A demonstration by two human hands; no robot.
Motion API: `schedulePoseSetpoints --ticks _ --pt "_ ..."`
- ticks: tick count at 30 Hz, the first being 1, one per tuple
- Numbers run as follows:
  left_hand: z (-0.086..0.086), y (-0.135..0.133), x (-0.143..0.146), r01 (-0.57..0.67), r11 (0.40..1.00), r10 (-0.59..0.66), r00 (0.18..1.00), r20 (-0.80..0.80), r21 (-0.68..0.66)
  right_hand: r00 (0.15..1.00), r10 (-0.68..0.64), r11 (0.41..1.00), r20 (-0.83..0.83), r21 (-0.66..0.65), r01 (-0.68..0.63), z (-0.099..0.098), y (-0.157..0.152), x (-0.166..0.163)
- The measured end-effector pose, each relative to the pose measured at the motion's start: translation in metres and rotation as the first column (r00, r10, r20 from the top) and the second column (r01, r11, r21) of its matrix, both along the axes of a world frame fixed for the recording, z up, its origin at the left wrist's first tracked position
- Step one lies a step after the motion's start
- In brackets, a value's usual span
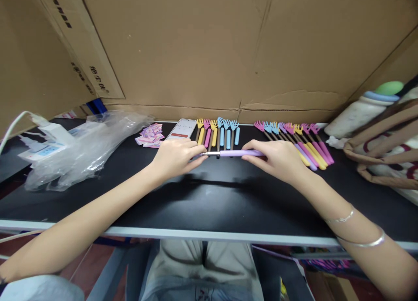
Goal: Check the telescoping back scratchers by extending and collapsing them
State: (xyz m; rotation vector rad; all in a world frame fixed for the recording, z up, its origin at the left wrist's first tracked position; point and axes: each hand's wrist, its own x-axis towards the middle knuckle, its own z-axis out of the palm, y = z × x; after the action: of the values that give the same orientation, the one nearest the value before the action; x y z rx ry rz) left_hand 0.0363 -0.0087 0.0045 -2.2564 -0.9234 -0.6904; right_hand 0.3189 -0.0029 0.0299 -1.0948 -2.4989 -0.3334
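Observation:
Over the black tabletop, both hands hold a back scratcher (240, 153) level, with a purple handle and a thin silver rod. My left hand (176, 156) pinches its left end, where the fingers hide the tip. My right hand (277, 156) is closed round the right part of the purple handle. Just behind them lies a row of claw-shaped scratcher heads (226, 124) on dark rods, in yellow, pink and blue, with matching handles (237, 136) among them. Beside my right hand, several back scratchers (315, 150) with coloured handles lie slanted side by side.
A phone (181, 129) and small pink printed packets (150, 135) lie behind my left hand. Clear plastic bags (81, 157) and a power strip with a charger (55, 135) are at left. A bottle (359, 113) and a fabric bag (385, 144) stand right. Cardboard (196, 48) walls the back.

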Motion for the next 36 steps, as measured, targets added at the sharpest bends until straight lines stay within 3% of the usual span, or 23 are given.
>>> schedulePoseSetpoints --ticks 9,18,36 --pt "-0.002 0.001 0.000 0.022 1.000 -0.021 0.998 -0.062 0.004 0.999 0.006 1.000 0.038 -0.025 -0.005 -0.004 0.005 0.003" --pt "-0.002 0.000 0.002 0.048 0.998 -0.046 0.996 -0.073 0.027 0.993 0.067 0.989 0.097 -0.141 -0.053 -0.005 0.005 0.001" --pt "-0.003 -0.001 0.002 0.038 0.999 -0.038 0.996 -0.080 0.002 0.985 0.092 0.994 0.148 -0.077 -0.081 -0.009 0.005 0.001"
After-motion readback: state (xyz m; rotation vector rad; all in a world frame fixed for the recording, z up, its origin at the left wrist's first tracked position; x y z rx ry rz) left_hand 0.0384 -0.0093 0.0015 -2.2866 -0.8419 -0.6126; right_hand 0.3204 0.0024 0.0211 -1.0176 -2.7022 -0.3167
